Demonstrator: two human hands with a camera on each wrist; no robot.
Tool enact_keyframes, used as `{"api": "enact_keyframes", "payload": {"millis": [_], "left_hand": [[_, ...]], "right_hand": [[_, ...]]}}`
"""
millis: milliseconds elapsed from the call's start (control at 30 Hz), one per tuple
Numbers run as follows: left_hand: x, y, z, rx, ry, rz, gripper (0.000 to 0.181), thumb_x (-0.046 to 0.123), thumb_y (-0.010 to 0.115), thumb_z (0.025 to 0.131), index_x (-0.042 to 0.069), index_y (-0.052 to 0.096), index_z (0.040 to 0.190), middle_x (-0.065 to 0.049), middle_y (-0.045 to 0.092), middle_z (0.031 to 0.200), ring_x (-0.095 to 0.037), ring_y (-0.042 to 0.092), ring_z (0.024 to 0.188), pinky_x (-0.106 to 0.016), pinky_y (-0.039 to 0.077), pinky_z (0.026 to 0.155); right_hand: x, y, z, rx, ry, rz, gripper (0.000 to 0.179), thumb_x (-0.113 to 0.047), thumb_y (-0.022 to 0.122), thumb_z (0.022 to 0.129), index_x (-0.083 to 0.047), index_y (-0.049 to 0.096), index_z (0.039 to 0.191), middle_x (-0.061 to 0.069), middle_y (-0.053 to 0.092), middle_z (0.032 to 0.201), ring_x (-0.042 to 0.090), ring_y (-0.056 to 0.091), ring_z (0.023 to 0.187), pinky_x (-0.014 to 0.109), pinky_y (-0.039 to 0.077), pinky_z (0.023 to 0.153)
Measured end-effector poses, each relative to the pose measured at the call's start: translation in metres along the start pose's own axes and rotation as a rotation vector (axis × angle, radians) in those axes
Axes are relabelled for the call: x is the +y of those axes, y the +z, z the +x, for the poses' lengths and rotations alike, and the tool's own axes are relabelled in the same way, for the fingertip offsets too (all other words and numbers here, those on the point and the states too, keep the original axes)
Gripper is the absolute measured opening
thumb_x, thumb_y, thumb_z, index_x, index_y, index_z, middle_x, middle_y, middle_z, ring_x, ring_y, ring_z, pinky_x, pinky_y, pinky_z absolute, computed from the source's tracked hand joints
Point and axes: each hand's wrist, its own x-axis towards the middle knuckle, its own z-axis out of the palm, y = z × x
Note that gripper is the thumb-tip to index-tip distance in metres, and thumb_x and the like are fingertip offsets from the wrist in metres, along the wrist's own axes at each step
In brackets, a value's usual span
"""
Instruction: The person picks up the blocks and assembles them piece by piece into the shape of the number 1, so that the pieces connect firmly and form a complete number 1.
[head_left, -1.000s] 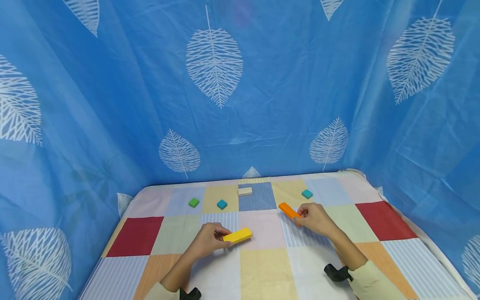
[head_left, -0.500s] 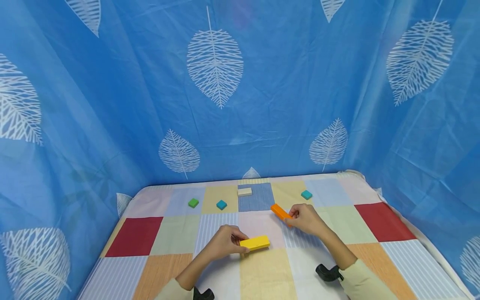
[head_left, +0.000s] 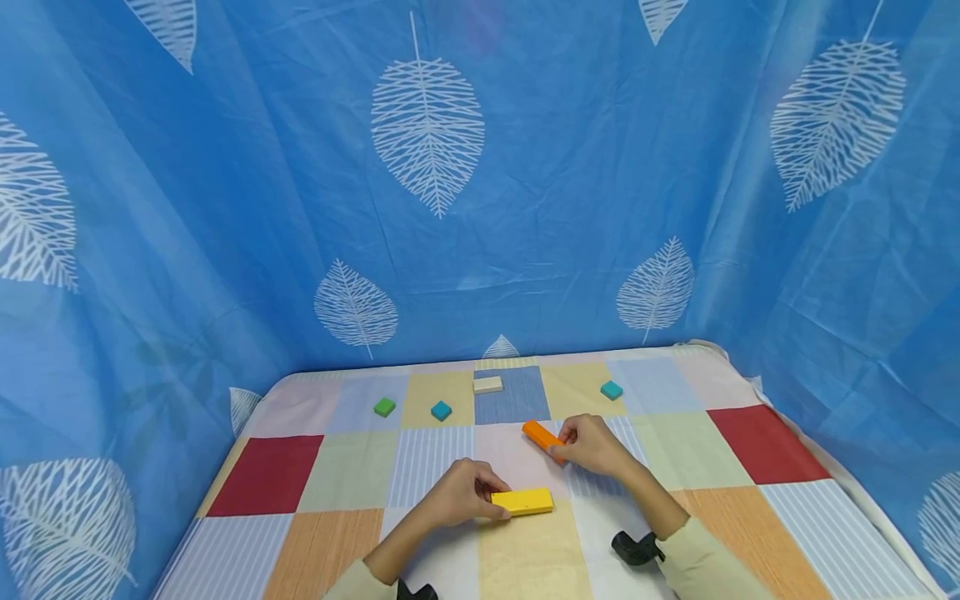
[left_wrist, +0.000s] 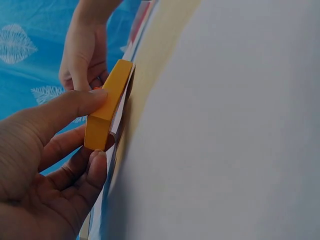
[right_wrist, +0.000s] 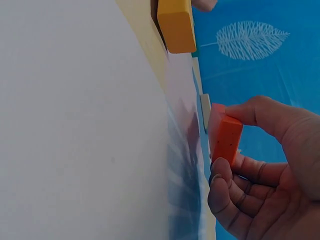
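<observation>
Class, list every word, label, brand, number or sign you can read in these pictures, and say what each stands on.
There are none to read.
Yellow block: no lettering shows.
Orange block: only tiny dark specks, no letters seen.
Blue curtain: white leaf prints, no writing.
Small blocks farther back: too small to tell.

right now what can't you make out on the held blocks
Head view: yellow block, held end partly behind left hand.
Head view: orange block, held end partly behind right hand.
Left wrist view: orange block, mostly hidden behind left hand and yellow block.
Right wrist view: yellow block, cut off by top edge.
</observation>
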Motion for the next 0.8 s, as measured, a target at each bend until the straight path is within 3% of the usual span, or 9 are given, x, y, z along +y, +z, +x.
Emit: {"api": "enact_keyframes", "payload": {"millis": [333, 800], "left_hand": [[-0.002, 0.001, -0.002, 0.007, -0.024, 0.011, 0.023, 0.009, 0.093, 0.071, 0.010, 0.082, 0.092, 0.008, 0.064, 0.077, -0.002, 0.056, 0.066, -0.020, 0.051, 0.061], [-0.002, 0.003, -0.001, 0.012, -0.014, 0.003, 0.024, 0.008, 0.092, 0.072, 0.009, 0.082, 0.094, 0.006, 0.067, 0.084, -0.005, 0.056, 0.068, -0.019, 0.050, 0.061]], "right_hand": [[-0.007, 0.011, 0.000, -0.043, 0.012, -0.034, 0.024, -0.020, 0.083, 0.081, -0.012, 0.063, 0.069, -0.004, 0.055, 0.062, 0.010, 0.049, 0.055, 0.024, 0.040, 0.051], [-0.016, 0.015, 0.000, -0.054, 0.031, -0.058, 0.029, -0.019, 0.087, 0.078, -0.010, 0.061, 0.067, -0.003, 0.054, 0.059, 0.012, 0.047, 0.054, 0.024, 0.038, 0.050]]}}
